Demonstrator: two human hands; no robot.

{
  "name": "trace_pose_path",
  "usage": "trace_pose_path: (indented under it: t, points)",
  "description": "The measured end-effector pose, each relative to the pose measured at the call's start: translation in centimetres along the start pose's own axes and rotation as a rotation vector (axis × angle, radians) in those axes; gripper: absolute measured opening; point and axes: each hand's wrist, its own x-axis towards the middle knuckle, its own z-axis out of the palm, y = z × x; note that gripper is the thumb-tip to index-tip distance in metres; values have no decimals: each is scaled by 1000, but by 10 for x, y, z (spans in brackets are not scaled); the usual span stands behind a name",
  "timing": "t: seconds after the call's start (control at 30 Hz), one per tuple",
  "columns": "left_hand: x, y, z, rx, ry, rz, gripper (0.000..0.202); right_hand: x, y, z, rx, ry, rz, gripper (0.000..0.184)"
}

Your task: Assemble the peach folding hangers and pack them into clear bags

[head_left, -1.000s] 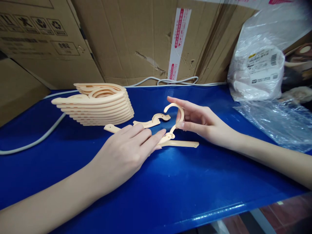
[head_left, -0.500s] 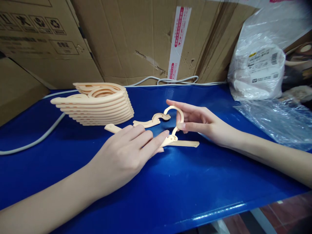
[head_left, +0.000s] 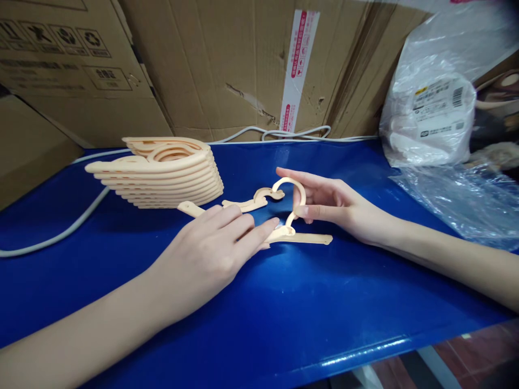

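My left hand [head_left: 219, 246] is closed round a cream plastic hanger arm [head_left: 190, 209], whose flat end sticks out to the left. The other end of that arm, by my fingertips, meets the curved hanger hook [head_left: 300, 193]. My right hand [head_left: 330, 202] pinches the hook between thumb and fingers, its index finger stretched out behind. A straight cream strip [head_left: 312, 239] extends to the right from under the joint. Behind my left hand a loose curved hanger piece [head_left: 247, 205] lies on the table. My left hand hides the middle of the arm.
A stack of folded cream hangers [head_left: 166, 173] stands at the back left of the blue table [head_left: 304, 313]. White cable [head_left: 57, 246] runs along the left and back. Cardboard boxes [head_left: 227, 65] wall the rear. A wrapped package [head_left: 433, 116] and clear plastic film [head_left: 458, 205] lie at right.
The left hand has rolled slightly, and the joint end of the hanger arm has tilted a little under its index finger. The right hand keeps its pinch on the hook, almost still.
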Motion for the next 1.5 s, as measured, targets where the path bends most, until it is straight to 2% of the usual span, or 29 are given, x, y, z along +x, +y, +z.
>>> trace_pose_path:
  t: [0.17, 0.27, 0.4, 0.5, 0.6, 0.7, 0.8, 0.9, 1.1, 1.27, 1.37, 1.5]
  points:
    - [3, 7, -3, -41, -25, -46, 31, 0, 2, 4, -40, -42, -58, 74]
    - [4, 9, -9, -174, -63, -181, 30, 0, 0, 6, -134, -36, -101, 67]
    - [3, 2, -14, -520, -133, -441, 24, -1, -2, 7, -518, -73, -185, 40]
    - [2, -1, -12, -779, -162, -565, 28, -4, 0, 8, -832, -166, -358, 34]
    - [1, -1, -8, -1053, -177, -737, 28, -7, 3, 8, -1004, -224, -470, 22]
    - [2, -2, -5, -1311, -235, -933, 25, -7, 3, 8, -1032, -243, -519, 19]
    - [7, -6, -5, -1465, -308, -1049, 38, -6, 3, 8, -1013, -249, -554, 17]
    - [12, -8, -9, -1544, -260, -1141, 34, -7, 3, 9, -983, -253, -578, 17]
    - [16, -8, -14, -1562, -224, -1421, 30, -8, 8, 7, -949, -233, -626, 22]
    - [15, -9, -12, -1620, -206, -1470, 34, -10, 9, 6, -960, -167, -605, 18]
    - [15, -9, -11, -1683, -193, -1438, 34, -10, 8, 7, -962, -155, -656, 25]
    - [16, -9, -12, -1719, -187, -1403, 28, -10, 7, 8, -1092, -131, -746, 27]
